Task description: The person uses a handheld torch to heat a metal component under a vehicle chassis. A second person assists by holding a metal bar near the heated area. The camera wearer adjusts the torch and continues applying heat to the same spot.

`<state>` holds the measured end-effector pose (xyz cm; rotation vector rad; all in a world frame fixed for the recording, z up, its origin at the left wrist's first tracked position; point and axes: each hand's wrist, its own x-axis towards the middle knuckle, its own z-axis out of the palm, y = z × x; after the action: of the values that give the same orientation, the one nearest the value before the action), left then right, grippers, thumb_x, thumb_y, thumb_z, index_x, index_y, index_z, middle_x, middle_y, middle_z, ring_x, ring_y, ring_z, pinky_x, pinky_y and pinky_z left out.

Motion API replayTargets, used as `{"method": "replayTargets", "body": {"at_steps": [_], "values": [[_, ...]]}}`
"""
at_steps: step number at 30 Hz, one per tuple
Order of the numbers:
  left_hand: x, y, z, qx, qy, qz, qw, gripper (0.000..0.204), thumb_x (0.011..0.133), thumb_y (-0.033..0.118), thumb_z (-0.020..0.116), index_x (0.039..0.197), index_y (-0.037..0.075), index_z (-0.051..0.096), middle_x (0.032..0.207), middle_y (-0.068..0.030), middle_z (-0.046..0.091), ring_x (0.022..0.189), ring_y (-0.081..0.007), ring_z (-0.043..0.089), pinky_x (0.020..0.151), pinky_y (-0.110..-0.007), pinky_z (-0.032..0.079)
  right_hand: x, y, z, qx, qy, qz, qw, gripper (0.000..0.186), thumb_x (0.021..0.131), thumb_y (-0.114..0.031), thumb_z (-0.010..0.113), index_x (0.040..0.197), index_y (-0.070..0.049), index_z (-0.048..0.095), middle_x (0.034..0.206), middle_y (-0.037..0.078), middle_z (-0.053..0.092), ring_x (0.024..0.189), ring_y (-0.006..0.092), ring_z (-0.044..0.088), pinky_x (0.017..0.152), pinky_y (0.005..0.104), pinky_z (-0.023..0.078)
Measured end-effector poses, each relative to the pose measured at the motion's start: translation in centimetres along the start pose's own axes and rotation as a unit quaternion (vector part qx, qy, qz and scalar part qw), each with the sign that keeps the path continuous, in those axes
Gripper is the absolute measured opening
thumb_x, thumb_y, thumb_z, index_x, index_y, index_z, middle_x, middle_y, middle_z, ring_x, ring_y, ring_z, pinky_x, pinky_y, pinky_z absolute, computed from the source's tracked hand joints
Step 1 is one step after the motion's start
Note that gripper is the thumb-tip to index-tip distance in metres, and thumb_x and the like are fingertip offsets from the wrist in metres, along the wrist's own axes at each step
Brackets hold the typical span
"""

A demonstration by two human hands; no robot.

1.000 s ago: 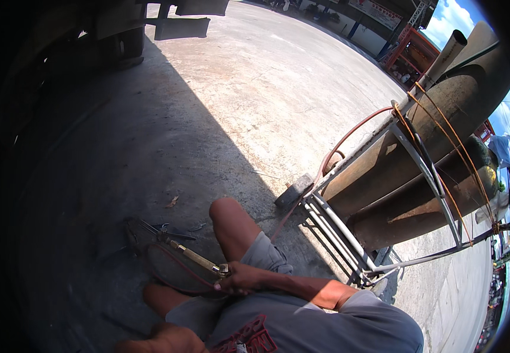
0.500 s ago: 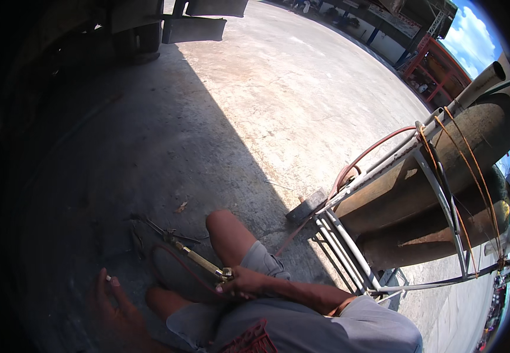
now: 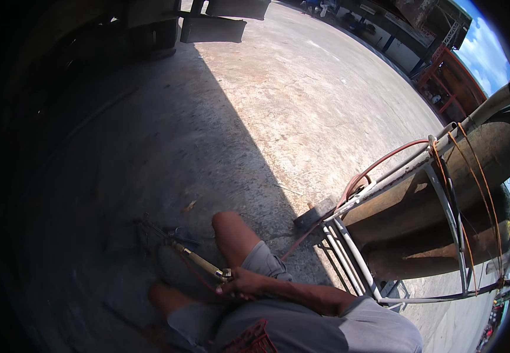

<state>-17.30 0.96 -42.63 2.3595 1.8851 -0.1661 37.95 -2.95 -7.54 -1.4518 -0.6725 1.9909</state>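
My right hand [image 3: 237, 283] is closed on the rear of a brass cutting torch [image 3: 199, 258], which points forward-left over the shaded concrete between my bent legs. A red hose [image 3: 198, 278] hangs below it. Dark metal tools [image 3: 180, 236], too dim to name, lie around the torch's tip. My left hand [image 3: 153, 335] is a dim shape low at the left, by my leg; its fingers are hidden in shadow.
At my right, a white tube cart [image 3: 349, 249] carries large rusty cylinders [image 3: 412, 215], with orange wires and hose; a grey block [image 3: 314, 213] lies by it. A dark vehicle underside [image 3: 211, 29] is top left. A red structure [image 3: 454, 85] stands across the sunlit yard.
My left hand rose half a second ago with fingers showing and has since dropped back into shadow. My right hand keeps the torch. The view has shifted slightly, moving the cart lower in the picture.
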Motion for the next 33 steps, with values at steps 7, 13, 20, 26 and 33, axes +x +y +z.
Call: {"method": "replayTargets", "body": {"at_steps": [7, 13, 20, 26, 33], "values": [[-2.0, 2.4, 5.1, -0.172, -0.015, -0.165, 0.971, 0.037, 0.097, 0.036, 0.068, 0.114, 0.004, 0.077, 0.123, -0.0219, 0.073, 0.116, -0.0418, 0.069, 0.104, -0.056, 0.052, -0.6, -1.8, 1.5, -0.052, 0.032, 0.015, 0.998, 0.034, 0.096, -0.036, 0.083, 0.093, -0.009, 0.063, 0.067, -0.003, 0.059, 0.046, 0.0079, 0.053, 0.04, 0.0267, 0.039], [-4.0, 5.7, 2.5, -0.315, 0.071, -0.306, 0.896, 0.034, 0.1, 0.03, 0.063, 0.119, 0.004, 0.074, 0.125, -0.0214, 0.072, 0.122, -0.0419, 0.067, 0.106, -0.053, 0.052, 0.0, 0.2, 2.9, -0.06, 0.072, 0.045, 0.995, 0.03, 0.096, -0.03, 0.084, 0.095, -0.007, 0.066, 0.066, 0.001, 0.062, 0.044, 0.0101, 0.054, 0.038, 0.028, 0.039], [-2.6, 7.3, -2.9, -0.493, -0.035, -0.453, 0.742, 0.033, 0.101, 0.022, 0.059, 0.119, 0.001, 0.076, 0.124, -0.0246, 0.074, 0.12, -0.0432, 0.067, 0.102, -0.053, 0.051, 0.3, 0.7, 2.8, -0.072, 0.048, 0.036, 0.996, 0.03, 0.098, -0.029, 0.082, 0.099, -0.004, 0.067, 0.066, 0.003, 0.062, 0.041, 0.0123, 0.054, 0.037, 0.0295, 0.039], [1.4, 8.9, -12.5, -0.696, 0.09, -0.381, 0.602, 0.044, 0.109, 0.035, 0.063, 0.137, 0.001, 0.067, 0.123, -0.0145, 0.074, 0.124, -0.0268, 0.069, 0.106, -0.04, 0.054, 0.5, -1.5, 4.9, -0.177, 0.006, 0.002, 0.984, 0.031, 0.098, -0.028, 0.081, 0.094, -0.003, 0.063, 0.065, 0.004, 0.062, 0.042, 0.0129, 0.056, 0.038, 0.0296, 0.041], [10.2, 13.5, -26.6, -0.84, 0.041, -0.25, 0.48, 0.05, 0.108, 0.033, 0.066, 0.144, -0.002, 0.061, 0.13, -0.0166, 0.071, 0.124, -0.0291, 0.07, 0.11, -0.042, 0.054, 1.1, -3.8, 8.0, -0.181, -0.071, 0.017, 0.981, 0.029, 0.098, -0.024, 0.082, 0.089, -0.004, 0.063, 0.062, 0.002, 0.062, 0.042, 0.0103, 0.056, 0.039, 0.0269, 0.041]]}}
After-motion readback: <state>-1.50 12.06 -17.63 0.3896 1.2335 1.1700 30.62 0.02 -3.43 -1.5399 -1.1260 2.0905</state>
